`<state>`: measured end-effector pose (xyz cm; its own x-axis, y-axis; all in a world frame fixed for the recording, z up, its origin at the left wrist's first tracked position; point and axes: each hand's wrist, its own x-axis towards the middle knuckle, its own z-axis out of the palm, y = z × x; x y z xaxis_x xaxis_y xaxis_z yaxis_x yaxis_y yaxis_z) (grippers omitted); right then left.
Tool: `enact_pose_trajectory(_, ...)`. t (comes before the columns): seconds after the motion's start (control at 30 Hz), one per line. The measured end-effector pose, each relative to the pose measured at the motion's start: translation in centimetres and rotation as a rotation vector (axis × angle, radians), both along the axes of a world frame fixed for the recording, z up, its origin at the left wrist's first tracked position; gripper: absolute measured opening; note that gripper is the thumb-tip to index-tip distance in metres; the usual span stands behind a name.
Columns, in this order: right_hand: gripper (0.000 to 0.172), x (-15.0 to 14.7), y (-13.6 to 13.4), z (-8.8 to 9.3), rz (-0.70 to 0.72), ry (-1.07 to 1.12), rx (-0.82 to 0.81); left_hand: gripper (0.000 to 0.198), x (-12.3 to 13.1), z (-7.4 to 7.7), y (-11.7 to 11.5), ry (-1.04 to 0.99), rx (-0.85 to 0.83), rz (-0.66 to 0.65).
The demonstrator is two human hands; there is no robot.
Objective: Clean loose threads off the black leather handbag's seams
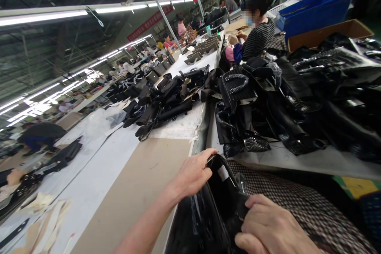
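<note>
A black glossy bag (208, 210) sits low in the middle of the view, over a checked fabric lap (291, 198). My left hand (193, 174) grips the bag's upper rim, fingers curled over the edge. My right hand (268, 226) clutches the bag's near side, fingers folded into the black material. A small white label (223, 173) shows inside the bag's opening.
A long work table (143, 182) with brown card runs away to the left, carrying a heap of black bags (169, 99). A bigger pile of black bags (282, 103) lies on the right. A seated person (256, 27) works beyond it, near a blue bin (315, 10).
</note>
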<state>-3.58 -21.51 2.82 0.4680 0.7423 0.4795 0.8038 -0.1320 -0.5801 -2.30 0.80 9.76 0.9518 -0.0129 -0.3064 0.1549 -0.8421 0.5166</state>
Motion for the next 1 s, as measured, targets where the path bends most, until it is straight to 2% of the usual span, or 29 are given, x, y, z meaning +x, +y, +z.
enact_pose_trajectory(0.1,0.033,-0.5,1.9,-0.7,-0.293,-0.159,0.018,0.063,0.0,-0.4,-0.3,-0.045,-0.016,-0.095)
enact_pose_trajectory(0.17,0.015,-0.3,2.8,-1.4,-0.401,-0.153,0.038,0.064,-0.1,-0.6,-0.3,-0.044,-0.016,-0.131)
enact_pose_trajectory(0.2,0.011,-0.3,2.9,-2.0,-0.445,-0.125,0.034,0.063,-0.1,-0.6,-0.2,-0.032,-0.025,-0.132)
enact_pose_trajectory(0.27,0.035,-0.2,2.8,-3.2,-0.536,-0.014,0.001,0.063,-0.2,-0.4,0.0,0.003,-0.058,-0.115)
enact_pose_trajectory(0.33,0.055,-0.2,2.1,-4.3,-0.55,0.189,-0.083,0.064,-0.3,-0.1,0.2,0.024,-0.097,-0.098)
enact_pose_trajectory(0.37,0.054,-0.3,1.6,-4.6,-0.506,0.305,-0.147,0.065,-0.4,0.1,0.3,0.031,-0.115,-0.103)
enact_pose_trajectory(0.4,0.046,-0.2,1.2,-4.6,-0.443,0.404,-0.211,0.065,-0.4,0.3,0.3,0.035,-0.131,-0.117)
enact_pose_trajectory(0.5,0.015,0.6,0.3,-3.3,-0.294,0.526,-0.31,0.066,-0.4,1.4,0.0,0.023,-0.155,-0.16)
enact_pose_trajectory(0.63,0.024,2.6,0.0,0.6,-0.25,0.484,-0.241,0.065,0.0,3.8,-0.6,-0.03,-0.167,-0.108)
enact_pose_trajectory(0.77,0.02,4.5,0.1,4.6,-0.194,0.346,-0.232,0.06,0.3,5.8,-0.4,-0.031,-0.226,-0.008)
enact_pose_trajectory(0.83,0.018,5.4,0.4,5.9,-0.191,0.274,-0.254,0.06,0.4,5.9,0.1,-0.032,-0.291,0.038)
enact_pose_trajectory(0.9,0.019,6.3,1.0,6.2,-0.191,0.206,-0.287,0.064,0.5,5.1,0.7,-0.042,-0.359,0.08)
enact_pose_trajectory(1.0,0.022,6.6,2.1,4.6,-0.185,0.134,-0.363,0.068,0.6,3.0,1.8,-0.044,-0.384,0.121)
